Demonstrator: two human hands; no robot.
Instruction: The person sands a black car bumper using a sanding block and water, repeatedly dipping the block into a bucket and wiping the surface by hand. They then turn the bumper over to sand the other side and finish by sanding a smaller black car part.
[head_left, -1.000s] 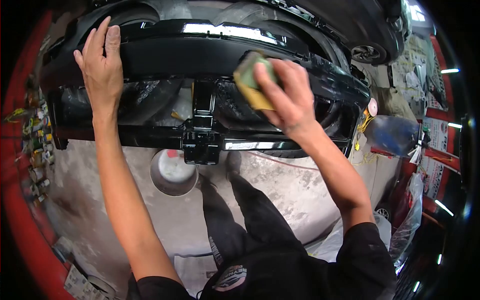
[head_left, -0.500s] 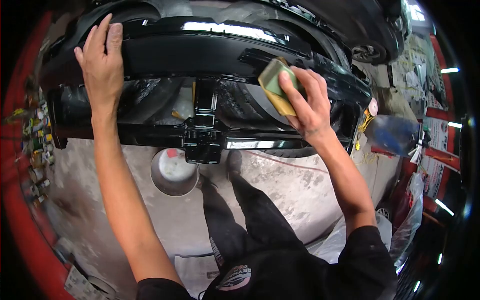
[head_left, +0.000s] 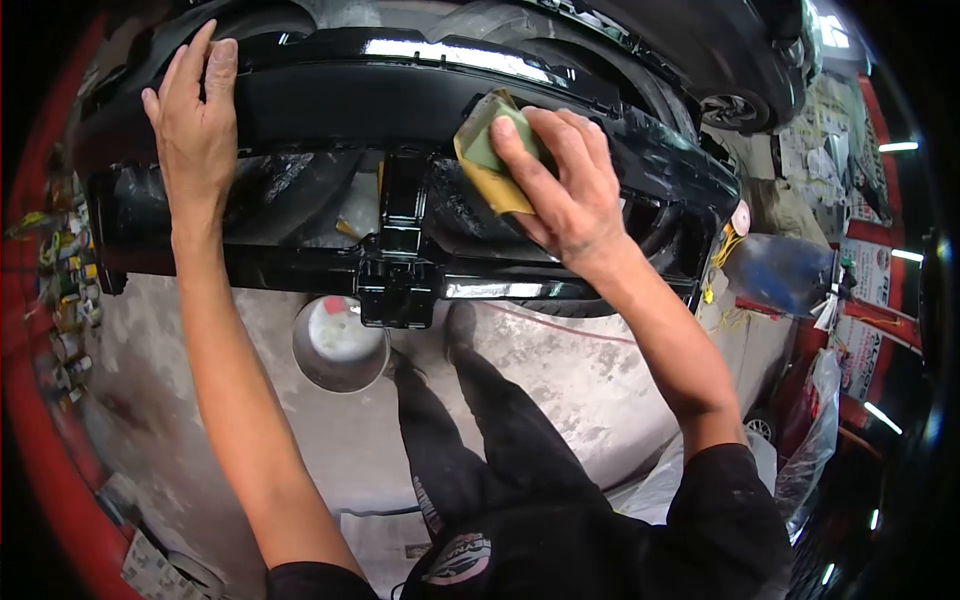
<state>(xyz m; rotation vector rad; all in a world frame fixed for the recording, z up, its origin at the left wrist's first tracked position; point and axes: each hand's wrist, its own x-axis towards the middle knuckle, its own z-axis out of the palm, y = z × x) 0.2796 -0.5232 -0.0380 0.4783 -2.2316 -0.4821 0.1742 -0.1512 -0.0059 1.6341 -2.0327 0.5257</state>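
Note:
A glossy black car bumper (head_left: 330, 110) stretches across the upper part of the view, with wet-looking marks on its right half. My left hand (head_left: 197, 125) rests on its left side, fingers spread and holding nothing. My right hand (head_left: 565, 180) is closed round a green block (head_left: 485, 145) with yellowish sandpaper (head_left: 497, 190) folded about it. The block lies against the bumper's surface, right of the middle. Its underside is hidden.
Below the bumper a bucket (head_left: 343, 375) with whitish contents stands on the stained concrete floor (head_left: 560, 385). Small containers (head_left: 75, 310) line the far left. A dark car (head_left: 690, 50) stands at the upper right, with plastic sheeting (head_left: 812, 440) lower down.
My right hand has slid left along the bumper with the green block and sandpaper. My left hand remains spread on the bumper. The whole view has shifted slightly.

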